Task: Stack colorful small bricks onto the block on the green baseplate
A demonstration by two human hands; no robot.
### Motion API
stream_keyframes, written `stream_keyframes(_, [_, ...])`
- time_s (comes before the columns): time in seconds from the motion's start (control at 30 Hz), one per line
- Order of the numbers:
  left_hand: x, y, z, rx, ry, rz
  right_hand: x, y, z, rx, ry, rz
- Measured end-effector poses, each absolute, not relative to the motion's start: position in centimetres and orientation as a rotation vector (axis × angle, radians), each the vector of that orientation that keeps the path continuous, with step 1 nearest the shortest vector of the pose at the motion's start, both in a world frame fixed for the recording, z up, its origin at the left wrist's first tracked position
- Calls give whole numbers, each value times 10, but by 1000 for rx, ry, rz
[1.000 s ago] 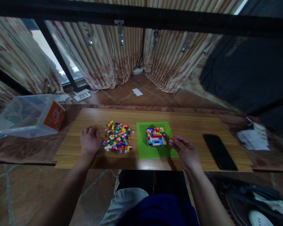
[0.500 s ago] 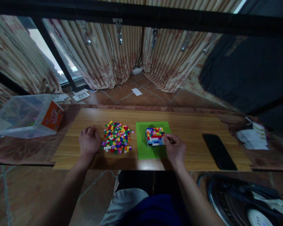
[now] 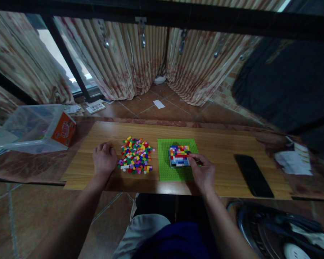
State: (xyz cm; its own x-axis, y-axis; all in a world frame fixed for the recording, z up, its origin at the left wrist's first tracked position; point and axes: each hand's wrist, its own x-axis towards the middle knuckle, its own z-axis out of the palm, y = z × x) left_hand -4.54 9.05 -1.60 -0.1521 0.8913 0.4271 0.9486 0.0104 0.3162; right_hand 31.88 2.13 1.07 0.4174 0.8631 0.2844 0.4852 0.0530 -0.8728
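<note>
A block of many-coloured toy bricks [image 3: 178, 157] stands on a green studded baseplate [image 3: 163, 174]. My right hand [image 3: 204, 172] is at the block's right side, thumb and forefinger pinched on a toy brick at its edge; the fingertips partly hide that brick. Left of the baseplate lies a loose pile of small bricks [image 3: 136, 156] in mixed colours. Beside that pile, my left hand [image 3: 104, 160] rests on the wooden board with its fingers curled in. Nothing shows in it, and its palm side is hidden.
The wooden board [image 3: 221, 144] carries a black phone [image 3: 253, 176] on the right. A clear plastic box [image 3: 37, 126] with an orange label stands at the left. White papers [image 3: 293, 160] lie at far right, and a dark round appliance [image 3: 280, 230] stands below.
The whole view has shifted slightly. My right hand keeps its pinch at the block's right edge, and my left hand stays beside the pile.
</note>
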Motion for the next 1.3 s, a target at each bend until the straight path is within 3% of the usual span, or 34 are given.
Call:
stream_keyframes(0.5, [-43,90,-14,-1946,-2166,-807,316,35,10,-1425,-787,760])
stream_keyframes(1.17, [-42,90,-14,-1955,-2214,-825,318,42,16,-1494,-735,806])
stream_keyframes(1.3, [-40,89,-13,-1956,-2213,-811,316,37,15,-1522,-822,694])
